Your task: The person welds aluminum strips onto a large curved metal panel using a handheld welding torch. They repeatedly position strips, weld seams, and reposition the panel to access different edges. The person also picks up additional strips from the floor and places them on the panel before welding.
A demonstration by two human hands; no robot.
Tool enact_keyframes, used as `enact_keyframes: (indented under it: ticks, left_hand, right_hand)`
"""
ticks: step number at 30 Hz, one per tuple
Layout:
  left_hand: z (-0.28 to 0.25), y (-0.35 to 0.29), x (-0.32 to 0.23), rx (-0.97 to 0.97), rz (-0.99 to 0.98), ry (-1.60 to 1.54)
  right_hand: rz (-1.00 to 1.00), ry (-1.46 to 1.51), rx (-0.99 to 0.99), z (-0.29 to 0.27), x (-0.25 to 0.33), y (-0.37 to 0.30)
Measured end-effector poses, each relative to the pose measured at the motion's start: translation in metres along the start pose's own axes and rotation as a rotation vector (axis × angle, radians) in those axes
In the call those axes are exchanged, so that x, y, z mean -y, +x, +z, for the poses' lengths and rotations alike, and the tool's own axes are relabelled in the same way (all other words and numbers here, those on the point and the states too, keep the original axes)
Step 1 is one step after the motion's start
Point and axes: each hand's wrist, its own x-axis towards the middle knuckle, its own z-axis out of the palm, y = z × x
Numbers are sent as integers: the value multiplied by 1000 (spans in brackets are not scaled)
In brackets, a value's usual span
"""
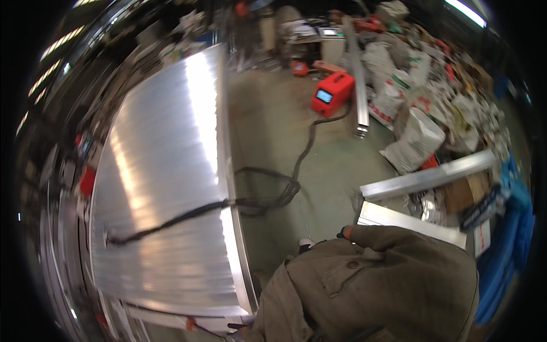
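A ribbed metal panel [165,171] fills the left of the frame, crossed by a dark cable [199,210]. The left hand [238,329], at the lower edge, lies near the panel; the right hand [344,232], below centre, lies near a pale metal bar [407,222]. Whether either hand is open or closed cannot be told.

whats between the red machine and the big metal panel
In the head view, greenish floor and a dark, looped cable lie between the red machine and the metal panel; the cable also crosses onto the panel.
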Motion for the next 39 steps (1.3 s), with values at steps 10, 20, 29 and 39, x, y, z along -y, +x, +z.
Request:
enact_keyframes:
  ticks: [10, 20, 29, 39]
  left_hand:
    - [-168, -228, 89, 281, -149, -78]
    - [-198, -408, 143, 774, -969, -325]
    - [-213, -529, 82, 388, -1710, -625]
    - [-195, -623, -23, 720, -1513, -276]
  right_hand:
    - [-542, -316, 225, -40, -28, 59]
    - [-439, -31, 339, -89, 121, 235]
    - [-655, -369, 427, -16, 272, 229]
    - [-1264, -1211, 919, -17, 329, 272]
